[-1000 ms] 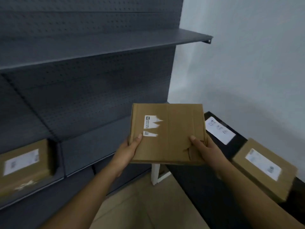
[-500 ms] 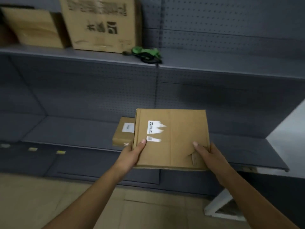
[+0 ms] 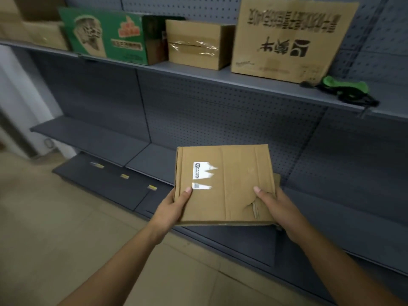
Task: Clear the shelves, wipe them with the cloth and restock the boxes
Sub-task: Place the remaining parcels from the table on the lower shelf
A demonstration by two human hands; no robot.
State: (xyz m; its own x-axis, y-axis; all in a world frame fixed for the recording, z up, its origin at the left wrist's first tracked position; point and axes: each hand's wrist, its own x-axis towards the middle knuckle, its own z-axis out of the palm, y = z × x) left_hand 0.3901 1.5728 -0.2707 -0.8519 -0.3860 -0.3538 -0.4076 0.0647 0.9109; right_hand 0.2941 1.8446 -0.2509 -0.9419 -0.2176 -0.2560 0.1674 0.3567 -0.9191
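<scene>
1. Since half a second ago, the flat brown box point(image 3: 225, 184) has moved over the small box point(image 3: 277, 180), which now peeks out only at its right side.
2. Left hand point(image 3: 174, 206) holds the flat box's left edge, and right hand point(image 3: 278, 208) holds its near right corner. Both thumbs lie on top.
3. It is up in the air over the front edge of the low shelf point(image 3: 353, 217).
4. On the top shelf point(image 3: 220, 77) stand a green box point(image 3: 106, 34), a taped box point(image 3: 194, 45) and a big brown box point(image 3: 287, 38).

A flat brown cardboard box point(image 3: 225, 184), label torn, dented near corner, lies level over the lower shelf point(image 3: 331, 208).
</scene>
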